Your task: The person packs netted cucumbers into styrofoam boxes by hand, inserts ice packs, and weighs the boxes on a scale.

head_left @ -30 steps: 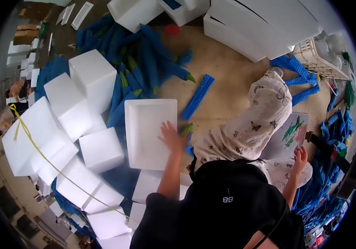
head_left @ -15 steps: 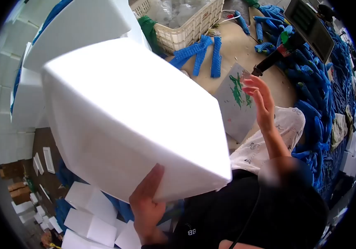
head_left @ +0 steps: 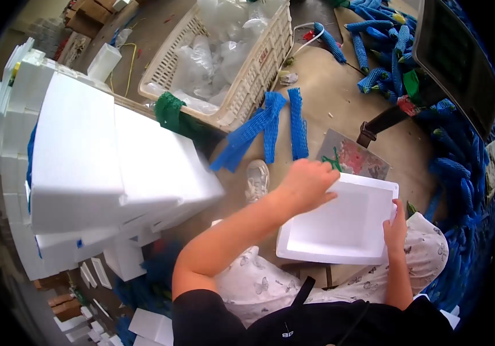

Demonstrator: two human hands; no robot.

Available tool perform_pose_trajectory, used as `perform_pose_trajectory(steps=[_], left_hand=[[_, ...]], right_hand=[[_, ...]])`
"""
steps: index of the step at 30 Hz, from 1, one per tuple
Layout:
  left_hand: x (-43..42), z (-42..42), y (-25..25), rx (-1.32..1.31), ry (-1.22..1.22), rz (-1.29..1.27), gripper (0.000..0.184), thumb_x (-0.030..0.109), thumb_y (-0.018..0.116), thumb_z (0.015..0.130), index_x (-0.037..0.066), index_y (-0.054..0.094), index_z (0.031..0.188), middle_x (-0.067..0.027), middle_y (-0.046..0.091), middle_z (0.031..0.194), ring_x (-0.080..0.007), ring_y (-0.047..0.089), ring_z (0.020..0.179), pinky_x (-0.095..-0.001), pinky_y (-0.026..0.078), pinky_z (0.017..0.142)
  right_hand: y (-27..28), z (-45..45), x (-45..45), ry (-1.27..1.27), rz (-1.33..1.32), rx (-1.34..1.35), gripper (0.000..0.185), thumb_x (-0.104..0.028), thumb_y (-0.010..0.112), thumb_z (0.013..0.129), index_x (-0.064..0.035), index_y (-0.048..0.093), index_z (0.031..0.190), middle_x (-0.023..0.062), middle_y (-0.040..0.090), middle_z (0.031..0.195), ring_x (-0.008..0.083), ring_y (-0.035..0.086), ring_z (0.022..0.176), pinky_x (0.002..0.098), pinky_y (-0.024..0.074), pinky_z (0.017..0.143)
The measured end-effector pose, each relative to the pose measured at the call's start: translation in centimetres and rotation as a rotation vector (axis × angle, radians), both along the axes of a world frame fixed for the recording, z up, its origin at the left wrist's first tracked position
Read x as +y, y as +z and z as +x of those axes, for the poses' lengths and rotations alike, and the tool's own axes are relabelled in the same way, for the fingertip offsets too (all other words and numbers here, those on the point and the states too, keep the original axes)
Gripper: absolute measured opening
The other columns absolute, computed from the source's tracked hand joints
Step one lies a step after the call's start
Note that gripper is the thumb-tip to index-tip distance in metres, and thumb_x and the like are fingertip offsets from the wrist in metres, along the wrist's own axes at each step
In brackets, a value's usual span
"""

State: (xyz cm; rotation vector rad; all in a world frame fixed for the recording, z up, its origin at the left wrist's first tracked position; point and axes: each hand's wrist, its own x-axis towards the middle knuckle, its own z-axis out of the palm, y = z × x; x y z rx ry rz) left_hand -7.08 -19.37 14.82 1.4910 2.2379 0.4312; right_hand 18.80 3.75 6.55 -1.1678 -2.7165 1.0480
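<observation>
An open white foam box [head_left: 337, 228] lies tilted toward me between my knees, its hollow inside showing. My right hand [head_left: 396, 228] grips its right rim, fingers against the outer edge. My left hand [head_left: 311, 184] is curled at the far left rim, its fingers closed over that edge and partly hidden. Just beyond the box is a metal plate [head_left: 360, 155] with red and green smears, joined to a dark post with a display [head_left: 458, 63].
White foam boxes [head_left: 80, 144] are stacked at the left. A cream crate [head_left: 253, 86] holds clear plastic bags. Blue net sleeves [head_left: 298, 124] lie on the tan floor sheet, and many net-wrapped green items [head_left: 449, 167] are heaped at the right.
The foam box has come down from high in front of me to between my knees, its open side now facing me. My right hand has moved from raised and open to its rim.
</observation>
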Motion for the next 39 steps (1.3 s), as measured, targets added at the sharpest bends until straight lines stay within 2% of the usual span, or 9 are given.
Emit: perform_pose_trajectory(steps=[2, 6, 12, 17, 21, 23, 27, 33, 39], left_hand=[[-2.3, -12.7, -0.8, 0.339, 0.436, 0.582, 0.019, 0.014, 0.068, 0.078, 0.011, 0.059, 0.094, -0.0058, 0.061, 0.084, -0.0245, 0.062, 0.072, -0.0350, 0.049, 0.061], [-13.2, -38.0, -12.1, 0.473, 1.236, 0.223, 0.047, 0.022, 0.067, 0.075, 0.008, 0.055, 0.118, -0.0136, 0.053, 0.124, -0.0335, 0.051, 0.113, -0.0405, 0.043, 0.095], [-12.1, -50.3, -24.7, 0.105, 1.405, -0.036, 0.083, 0.039, 0.074, 0.068, 0.000, 0.037, 0.132, -0.0202, 0.048, 0.131, -0.0351, 0.047, 0.121, -0.0410, 0.041, 0.100], [-11.8, -49.4, -25.5, 0.433, 1.485, -0.389, 0.101, 0.051, 0.080, 0.060, 0.001, 0.032, 0.133, -0.0201, 0.053, 0.123, -0.0319, 0.057, 0.110, -0.0445, 0.048, 0.092], [-17.2, -50.9, -28.3, -0.320, 1.242, 0.031, 0.092, 0.050, 0.080, 0.063, 0.001, 0.044, 0.132, -0.0148, 0.057, 0.123, -0.0311, 0.058, 0.107, -0.0413, 0.046, 0.092], [-14.6, -46.8, -23.8, -1.049, 1.520, 0.285, 0.086, 0.050, 0.078, 0.065, 0.004, 0.050, 0.131, -0.0116, 0.058, 0.124, -0.0297, 0.056, 0.109, -0.0417, 0.043, 0.094], [-15.0, -44.1, -20.0, -1.138, 1.396, 0.326, 0.069, 0.047, 0.072, 0.071, 0.005, 0.055, 0.123, -0.0096, 0.061, 0.113, -0.0249, 0.057, 0.105, -0.0432, 0.044, 0.091], [-12.6, -31.2, -4.3, -0.419, 0.971, 0.688, 0.076, 0.022, 0.075, 0.074, -0.002, 0.039, 0.136, -0.0142, 0.051, 0.128, -0.0266, 0.053, 0.112, -0.0327, 0.044, 0.093], [-5.1, -6.3, 2.8, -0.159, 0.571, 0.302, 0.088, 0.006, 0.076, 0.041, 0.004, 0.048, 0.124, -0.0132, 0.057, 0.118, -0.0251, 0.055, 0.110, -0.0377, 0.041, 0.096]], right_hand=[[-0.4, -0.4, -0.2, -0.029, -0.039, -0.011, 0.065, 0.006, 0.055, 0.073, -0.0135, 0.038, 0.133, 0.0185, 0.053, 0.125, 0.0372, 0.054, 0.115, 0.0408, 0.0411, 0.098], [-2.4, -1.1, -1.1, -0.111, 0.116, -0.242, 0.070, 0.000, 0.059, 0.078, -0.0180, 0.026, 0.137, 0.0176, 0.051, 0.128, 0.0392, 0.054, 0.114, 0.0438, 0.0414, 0.099], [-3.5, -2.6, -1.2, -0.293, 0.204, -0.322, 0.070, -0.004, 0.060, 0.077, -0.0181, 0.024, 0.136, 0.0189, 0.050, 0.125, 0.0408, 0.053, 0.115, 0.0448, 0.0384, 0.102], [-5.0, -1.0, -1.8, -0.387, 0.204, -0.273, 0.074, -0.001, 0.053, 0.074, -0.0134, 0.020, 0.139, 0.0195, 0.044, 0.130, 0.0369, 0.044, 0.124, 0.0418, 0.0278, 0.109], [-5.1, -2.2, -1.6, -0.636, -0.152, 0.080, 0.072, -0.001, 0.060, 0.077, -0.0083, 0.024, 0.139, 0.0150, 0.043, 0.129, 0.0256, 0.045, 0.118, 0.0342, 0.0315, 0.104], [-5.3, -2.9, -1.6, -0.654, -0.169, 0.020, 0.069, -0.003, 0.061, 0.080, -0.0077, 0.027, 0.141, 0.0141, 0.044, 0.130, 0.0243, 0.044, 0.119, 0.0333, 0.0315, 0.104], [-5.1, -2.1, -0.6, -0.480, -0.323, -0.048, 0.055, -0.005, 0.061, 0.085, -0.0052, 0.037, 0.134, 0.0123, 0.050, 0.123, 0.0224, 0.046, 0.118, 0.0332, 0.0350, 0.101], [-7.2, -2.5, 0.2, -0.589, -0.423, 0.189, 0.040, -0.010, 0.060, 0.086, -0.0050, 0.046, 0.123, 0.0096, 0.061, 0.107, 0.0194, 0.057, 0.098, 0.0307, 0.0438, 0.087], [-8.5, -5.5, 1.2, -0.507, -0.424, 0.156, 0.054, -0.018, 0.062, 0.084, -0.0043, 0.037, 0.130, 0.0217, 0.059, 0.114, 0.0389, 0.056, 0.108, 0.0415, 0.0435, 0.090]])
